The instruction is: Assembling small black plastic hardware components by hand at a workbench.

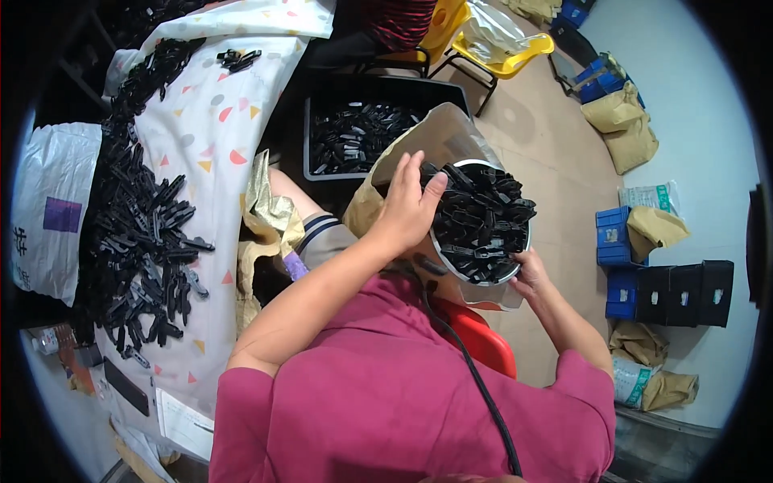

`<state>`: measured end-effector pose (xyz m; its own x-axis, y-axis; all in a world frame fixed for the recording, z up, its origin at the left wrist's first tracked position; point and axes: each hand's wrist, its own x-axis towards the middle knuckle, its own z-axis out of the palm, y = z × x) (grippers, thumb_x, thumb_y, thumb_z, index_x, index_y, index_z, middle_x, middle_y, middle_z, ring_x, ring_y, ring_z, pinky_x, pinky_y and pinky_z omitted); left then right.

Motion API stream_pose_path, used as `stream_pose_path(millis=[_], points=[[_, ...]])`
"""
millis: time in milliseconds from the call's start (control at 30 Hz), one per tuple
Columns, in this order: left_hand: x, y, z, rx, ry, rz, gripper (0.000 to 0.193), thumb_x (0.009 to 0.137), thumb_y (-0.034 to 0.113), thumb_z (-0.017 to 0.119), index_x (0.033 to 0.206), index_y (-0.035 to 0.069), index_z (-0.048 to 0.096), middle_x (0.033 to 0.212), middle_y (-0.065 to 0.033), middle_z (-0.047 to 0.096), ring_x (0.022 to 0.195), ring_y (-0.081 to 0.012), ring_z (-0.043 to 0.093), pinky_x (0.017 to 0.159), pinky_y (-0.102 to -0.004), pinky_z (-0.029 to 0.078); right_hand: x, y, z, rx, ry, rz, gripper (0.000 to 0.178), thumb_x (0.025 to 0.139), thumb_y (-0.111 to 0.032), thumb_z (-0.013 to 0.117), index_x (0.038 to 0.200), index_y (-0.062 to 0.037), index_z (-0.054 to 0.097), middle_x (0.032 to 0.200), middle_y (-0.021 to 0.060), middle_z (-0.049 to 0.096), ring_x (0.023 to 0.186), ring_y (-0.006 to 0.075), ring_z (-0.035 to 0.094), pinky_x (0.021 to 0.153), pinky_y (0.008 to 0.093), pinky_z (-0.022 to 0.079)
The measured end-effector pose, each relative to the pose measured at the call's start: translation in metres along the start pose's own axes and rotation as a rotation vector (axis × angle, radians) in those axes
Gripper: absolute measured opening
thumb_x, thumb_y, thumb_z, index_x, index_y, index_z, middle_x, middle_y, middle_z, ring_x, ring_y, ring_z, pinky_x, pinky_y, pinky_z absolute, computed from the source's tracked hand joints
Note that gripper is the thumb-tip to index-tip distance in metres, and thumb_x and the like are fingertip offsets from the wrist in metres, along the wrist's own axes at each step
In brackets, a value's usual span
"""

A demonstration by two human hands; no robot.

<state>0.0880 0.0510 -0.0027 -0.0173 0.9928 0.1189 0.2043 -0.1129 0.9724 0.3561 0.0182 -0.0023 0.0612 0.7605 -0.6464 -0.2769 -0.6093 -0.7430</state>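
Observation:
A round bucket with a white rim [529,229], heaped with black plastic clip-like pieces [483,211], is tilted in front of me. My right hand [529,275] grips its lower right rim, thumb at the edge. My left hand [411,205] is open at the bucket's left side, fingers stretched up and the thumb beside the heaped pieces. Behind that hand, the mouth of a brown paper sack [374,205] with a silvery lining [451,133] stands open. I cannot tell whether the left palm presses on the sack or the bucket.
A black tub [307,145] of similar pieces stands ahead. On the left, a patterned cloth-covered table [193,145] carries a large pile of black pieces [145,249] and a phone [126,386]. Yellow chairs [499,60], another person [394,24], blue crates [612,233] and sacks [624,129] lie beyond.

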Motion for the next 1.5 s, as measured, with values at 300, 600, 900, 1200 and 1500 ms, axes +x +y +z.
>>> stream_pose_path(millis=[300,600,900,1200,1500], points=[[0.017,0.003,-0.008,-0.591,-0.119,-0.535,0.075,0.088,0.060,0.033,0.142,0.011,0.012,0.146,-0.0114,0.014,0.133,-0.0311,0.017,0.103,-0.0502,0.022,0.022,-0.011,0.003,0.048,0.014,-0.086,0.036,0.072,0.004,0.042,0.106,-0.0060,0.045,0.083,0.0080,0.057,0.058,0.0167,0.059,0.035,0.0257,0.043],[-0.013,0.048,-0.099,-0.593,0.175,-0.196,0.070,0.092,0.051,0.035,0.140,0.004,0.013,0.141,-0.0140,0.024,0.122,-0.0209,0.033,0.096,-0.0312,0.032,-0.009,-0.082,0.087,-0.242,-0.495,-0.016,0.033,0.088,-0.028,0.043,0.107,-0.0025,0.053,0.084,0.0074,0.063,0.056,0.0127,0.060,0.038,0.0211,0.047],[-0.047,-0.021,-0.228,-0.674,1.009,0.051,0.061,0.094,0.044,0.039,0.139,0.007,0.022,0.134,-0.0094,0.033,0.117,-0.0166,0.035,0.097,-0.0277,0.029,0.027,-0.044,0.356,-0.460,-0.670,-0.025,0.032,0.073,0.002,0.043,0.103,-0.0073,0.048,0.074,0.0060,0.055,0.045,0.0163,0.051,0.027,0.0239,0.033],[-0.054,-0.062,-0.243,0.901,0.979,0.024,0.075,0.074,0.030,0.064,0.134,0.004,0.029,0.142,-0.0244,0.016,0.131,-0.0423,0.018,0.103,-0.0578,0.017,0.012,-0.007,0.555,-0.984,-0.768,-0.522,0.045,0.077,-0.001,0.041,0.121,-0.0059,0.041,0.095,0.0195,0.059,0.066,0.0314,0.064,0.040,0.0395,0.053],[-0.030,-0.073,-0.270,1.120,0.925,-0.090,0.085,0.067,0.038,0.071,0.135,0.006,0.029,0.139,-0.0247,0.022,0.130,-0.0424,0.021,0.103,-0.0563,0.017,-0.020,-0.008,0.621,-1.474,-0.727,-0.974,0.052,0.078,-0.008,0.045,0.130,-0.0089,0.036,0.102,0.0242,0.059,0.075,0.0350,0.064,0.059,0.0382,0.053]])
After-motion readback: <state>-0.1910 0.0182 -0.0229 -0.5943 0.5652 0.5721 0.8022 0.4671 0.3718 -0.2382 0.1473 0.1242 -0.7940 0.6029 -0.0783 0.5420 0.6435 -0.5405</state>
